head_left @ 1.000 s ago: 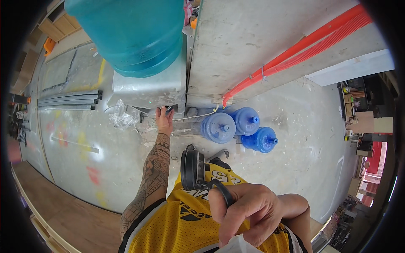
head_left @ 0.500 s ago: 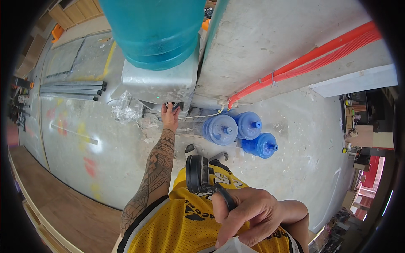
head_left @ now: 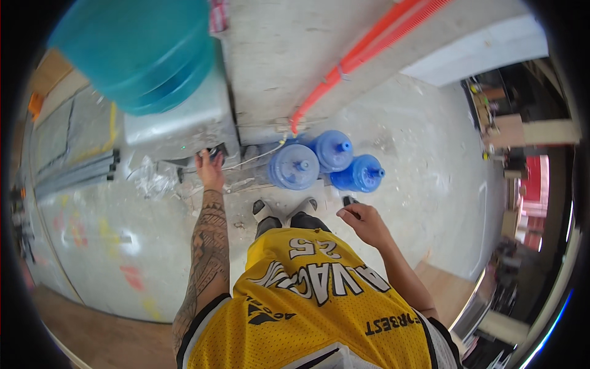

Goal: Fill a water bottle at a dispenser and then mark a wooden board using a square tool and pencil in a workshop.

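Observation:
My left hand (head_left: 211,169) reaches to the recess in the front of a silver water dispenser (head_left: 178,135). Its fingers are closed around a small dark thing there, mostly hidden by the hand. A large teal water bottle (head_left: 141,55) stands on top of the dispenser. Out to the right, my right hand (head_left: 367,226) is held over the floor with its fingers curled. A black lid (head_left: 350,201) shows just past its fingertips; the rest of it is covered by the hand.
Three blue water jugs, among them a pale one (head_left: 294,166) and a darker one (head_left: 359,174), stand beyond my feet. A thin cable (head_left: 264,158) runs by the dispenser. Crumpled clear plastic (head_left: 153,178) and dark metal bars (head_left: 80,170) lie left. Orange-red conduit (head_left: 350,61) follows the wall.
My right hand, with the black lid, has moved from in front of my chest out to the right and farther off. The view has shifted; my left hand stays at the dispenser.

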Tool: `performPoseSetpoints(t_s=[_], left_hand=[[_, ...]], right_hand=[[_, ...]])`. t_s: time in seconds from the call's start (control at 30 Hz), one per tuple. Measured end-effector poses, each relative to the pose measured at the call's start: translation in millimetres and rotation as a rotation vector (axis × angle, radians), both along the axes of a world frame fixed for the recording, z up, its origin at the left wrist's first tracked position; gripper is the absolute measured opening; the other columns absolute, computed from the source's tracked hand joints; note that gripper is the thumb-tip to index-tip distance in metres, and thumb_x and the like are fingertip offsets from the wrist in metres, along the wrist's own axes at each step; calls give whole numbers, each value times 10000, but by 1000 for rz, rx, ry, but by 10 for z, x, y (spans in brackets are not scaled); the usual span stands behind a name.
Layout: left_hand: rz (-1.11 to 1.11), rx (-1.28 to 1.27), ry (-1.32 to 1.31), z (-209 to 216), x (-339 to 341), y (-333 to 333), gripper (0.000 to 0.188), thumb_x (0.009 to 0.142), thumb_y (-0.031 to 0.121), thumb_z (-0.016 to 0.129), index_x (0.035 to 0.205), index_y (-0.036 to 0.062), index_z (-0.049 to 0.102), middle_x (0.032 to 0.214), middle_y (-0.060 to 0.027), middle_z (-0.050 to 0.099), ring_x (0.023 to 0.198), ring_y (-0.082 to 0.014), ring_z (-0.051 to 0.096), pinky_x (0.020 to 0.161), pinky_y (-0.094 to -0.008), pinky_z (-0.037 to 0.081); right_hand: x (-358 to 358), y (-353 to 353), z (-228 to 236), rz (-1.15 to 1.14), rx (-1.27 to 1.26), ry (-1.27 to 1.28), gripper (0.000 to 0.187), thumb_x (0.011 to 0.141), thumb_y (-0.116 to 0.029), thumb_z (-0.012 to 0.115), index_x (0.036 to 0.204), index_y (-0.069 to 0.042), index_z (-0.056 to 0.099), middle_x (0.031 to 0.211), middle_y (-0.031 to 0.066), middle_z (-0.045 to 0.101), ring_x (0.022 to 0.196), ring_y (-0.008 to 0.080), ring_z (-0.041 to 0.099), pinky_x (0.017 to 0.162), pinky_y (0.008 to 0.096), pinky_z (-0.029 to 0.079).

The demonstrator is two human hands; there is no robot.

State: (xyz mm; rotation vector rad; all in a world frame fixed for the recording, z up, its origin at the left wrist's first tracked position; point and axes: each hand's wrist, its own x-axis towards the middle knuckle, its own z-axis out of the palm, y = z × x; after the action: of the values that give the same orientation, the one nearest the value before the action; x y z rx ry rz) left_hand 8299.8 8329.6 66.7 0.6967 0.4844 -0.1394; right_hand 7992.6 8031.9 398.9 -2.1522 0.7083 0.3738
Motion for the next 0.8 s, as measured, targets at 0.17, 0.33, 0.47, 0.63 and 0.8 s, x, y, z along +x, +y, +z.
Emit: performPoseSetpoints(t_s=[0.17, 0.33, 0.47, 0.63, 0.8], left_hand=[[-50, 44, 35, 83, 51, -46, 829, 967, 281, 747, 1606, 166, 232, 1545, -110, 417, 1151, -432, 606, 995, -499, 560], [-296, 507, -226, -121, 141, 135, 740, 967, 299, 730, 1547, 89, 321, 1457, -136, 448, 1186, -347, 571, 1052, -463, 542], [-275, 782, -410, -106, -32, -37, 565, 947, 186, 762, 1388, -60, 507, 1497, -267, 410, 1329, -376, 466, 1133, -446, 445], [-412, 1585, -618, -193, -77, 92, 727, 987, 225, 715, 1562, -12, 337, 1616, -291, 257, 1436, -396, 396, 1154, -445, 457], [-349, 670, -320, -219, 159, 38, 871, 984, 415, 694, 1623, 68, 215, 1632, -184, 268, 1348, -403, 502, 1108, -424, 536]], right_hand=[[-1687, -409, -1348, -211, -202, 242, 424, 924, -412, 692, 996, -4, 780, 816, 232, 722, 767, 344, 707, 718, 437, 546], [-2827, -339, -1837, -488, -49, 548, 412, 900, -447, 684, 956, -58, 807, 875, 201, 752, 817, 347, 723, 778, 447, 563], [-3478, -148, -2078, -668, 61, 572, 371, 918, -440, 645, 910, -120, 832, 875, 158, 769, 795, 312, 720, 787, 426, 556], [-3429, -57, -1844, -693, 180, 498, 400, 931, -453, 653, 1001, -94, 815, 853, 139, 758, 779, 251, 693, 744, 384, 551], [-3716, 28, -1769, -776, 128, 325, 405, 943, -457, 644, 996, -91, 811, 839, 139, 754, 762, 252, 693, 736, 384, 551]])
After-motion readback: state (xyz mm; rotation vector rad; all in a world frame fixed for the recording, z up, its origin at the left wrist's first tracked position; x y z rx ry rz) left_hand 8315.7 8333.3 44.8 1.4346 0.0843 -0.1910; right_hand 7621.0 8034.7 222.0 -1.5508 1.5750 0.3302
